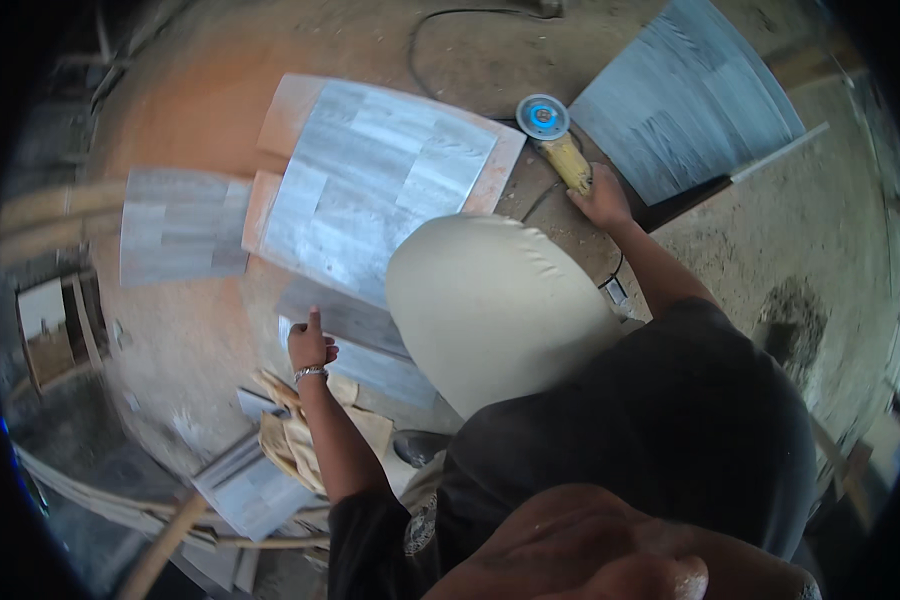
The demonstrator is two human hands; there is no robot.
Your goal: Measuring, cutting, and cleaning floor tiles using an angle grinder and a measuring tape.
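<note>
My right hand [602,200] grips the rear of a yellow angle grinder [566,162], whose round disc with a blue centre faces up at the far end. The grinder is beside the right corner of a large grey wood-pattern tile [385,175] that lies on a reddish tile [500,172]. My left hand [312,345] has its fingers curled in and its thumb stretched out, with nothing visible in them. It is over the left end of narrow grey tile pieces [355,322] near me. My light-coloured knee [500,300] covers part of the tiles.
Another grey tile [185,225] lies at the left, and a big one [685,100] at the far right. A dark cord [415,50] runs across the dirt floor. Crumpled tan packaging [290,435] and more tiles [255,490] lie by my left forearm, near a wooden pole [165,545].
</note>
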